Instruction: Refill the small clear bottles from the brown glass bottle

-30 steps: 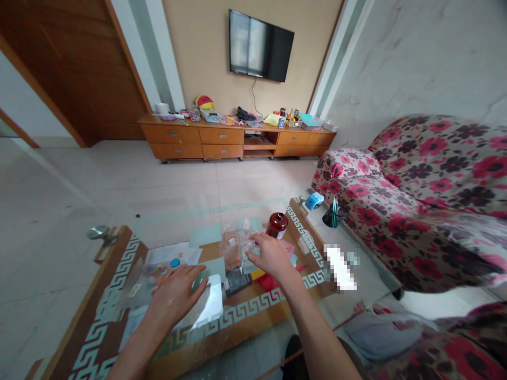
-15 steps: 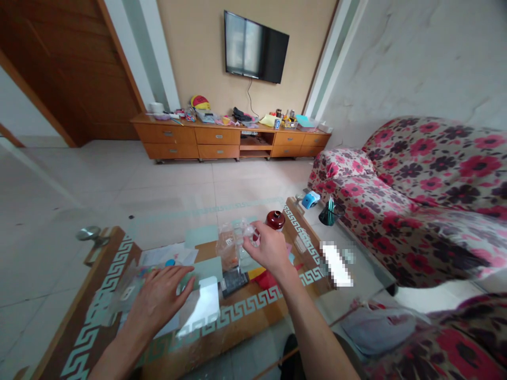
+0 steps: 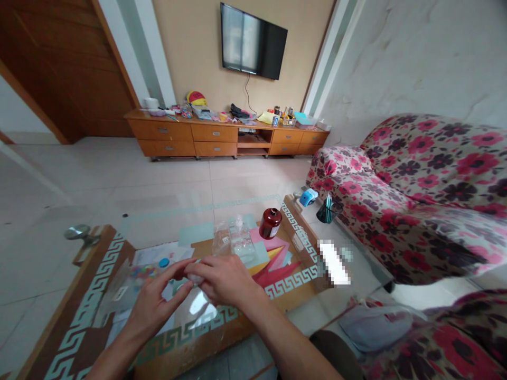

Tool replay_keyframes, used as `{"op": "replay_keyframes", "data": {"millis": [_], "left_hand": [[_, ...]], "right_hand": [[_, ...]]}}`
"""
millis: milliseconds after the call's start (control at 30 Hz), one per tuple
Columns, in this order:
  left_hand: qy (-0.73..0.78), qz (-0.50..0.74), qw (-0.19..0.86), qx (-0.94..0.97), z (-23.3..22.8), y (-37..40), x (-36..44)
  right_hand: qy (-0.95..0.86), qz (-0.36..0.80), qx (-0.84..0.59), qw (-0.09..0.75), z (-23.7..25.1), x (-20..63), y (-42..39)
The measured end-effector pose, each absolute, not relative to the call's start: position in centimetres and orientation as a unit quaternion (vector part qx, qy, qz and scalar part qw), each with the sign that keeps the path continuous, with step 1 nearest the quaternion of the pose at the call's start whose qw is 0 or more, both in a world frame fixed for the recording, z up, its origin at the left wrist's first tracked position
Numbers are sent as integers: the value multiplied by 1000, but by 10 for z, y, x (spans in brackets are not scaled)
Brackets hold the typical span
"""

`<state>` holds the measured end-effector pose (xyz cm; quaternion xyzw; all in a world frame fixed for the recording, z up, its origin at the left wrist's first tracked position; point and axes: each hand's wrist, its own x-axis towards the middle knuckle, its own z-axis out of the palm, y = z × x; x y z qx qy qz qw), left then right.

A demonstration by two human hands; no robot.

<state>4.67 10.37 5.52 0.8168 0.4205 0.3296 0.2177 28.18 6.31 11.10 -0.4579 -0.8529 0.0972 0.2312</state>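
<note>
In the head view, the person's two hands meet above the near edge of the glass-topped table [image 3: 301, 232]. The right hand [image 3: 225, 279] is curled, its fingers closed around a small clear plastic piece [image 3: 194, 278] of which only a sliver shows between thumb and forefinger. The left hand [image 3: 156, 303] comes in from the near-left corner with its fingers spread and half bent, the tips touching or almost touching that same clear piece; whether they actually pinch it cannot be told. The piece sits between the two sets of fingertips, above the table's near edge, roughly midway along it.

Just beyond the left hand, towards the left edge, lies a clear bag of coloured beads [image 3: 138, 274], partly covered by the left fingers. Further in, near the middle of the table, stands a crumpled clear plastic bag [image 3: 233, 240], and beside it, towards the far-right corner, a dark red jar [image 3: 270, 223]. A blue gadget [image 3: 308, 197] and a dark green cup [image 3: 328, 210] sit past the right edge.

What the right hand encloses is mostly hidden by its own knuckles. Glare on the glass blurs the sheets lying below the hands, and a pixelated patch covers something near the right edge.
</note>
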Motion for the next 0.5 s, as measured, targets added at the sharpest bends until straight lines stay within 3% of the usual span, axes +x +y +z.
{"op": "replay_keyframes", "data": {"millis": [200, 367, 500], "left_hand": [[444, 332, 149, 819, 50, 106, 44], [409, 241, 72, 877, 36, 115, 37], [399, 174, 64, 898, 20, 119, 34]], "right_hand": [[-856, 92, -457, 224, 118, 280, 66], [-773, 22, -559, 299, 132, 306, 75], [-728, 1, -618, 299, 127, 326, 85]]}}
